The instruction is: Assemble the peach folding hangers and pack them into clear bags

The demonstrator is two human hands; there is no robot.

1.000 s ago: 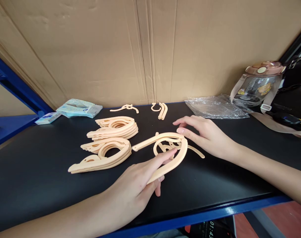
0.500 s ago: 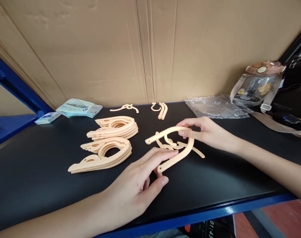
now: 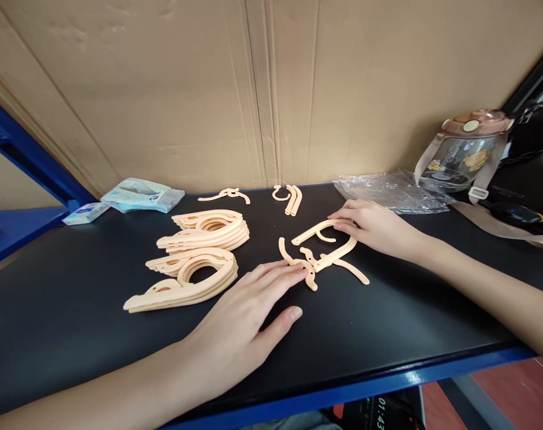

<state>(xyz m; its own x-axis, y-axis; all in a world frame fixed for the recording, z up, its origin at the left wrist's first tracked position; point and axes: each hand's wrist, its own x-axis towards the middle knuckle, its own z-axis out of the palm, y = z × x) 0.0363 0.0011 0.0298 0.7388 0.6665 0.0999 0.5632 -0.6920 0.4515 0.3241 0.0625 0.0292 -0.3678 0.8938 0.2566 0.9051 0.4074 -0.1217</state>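
Observation:
My right hand [image 3: 374, 227] grips the bent end of a beige folding hanger [image 3: 335, 257], its two arms pointing left and its hook between them. The hanger is low over the table, overlapping loose pieces. My left hand [image 3: 247, 313] lies palm down with its fingers stretched out, fingertips on a small curved hanger piece [image 3: 311, 278]. Another curved arm [image 3: 355, 273] sticks out to the right beneath the held hanger. Left of my hands lie two stacks of folded hangers, a nearer stack [image 3: 209, 289] and a farther stack [image 3: 222, 242].
At the back of the black table [image 3: 388, 322] lie a loose hanger part [image 3: 229, 193] and some arms with a hook [image 3: 293, 200]. Tissue packs [image 3: 137, 194] are at back left. Clear plastic film [image 3: 388, 191] and a strapped bottle [image 3: 463, 155] stand at back right, before cardboard [image 3: 186, 89].
The hanger in my right hand has moved away from me and right, down toward the table. My left hand has left its near arm and flattened, fingertips on the loose piece.

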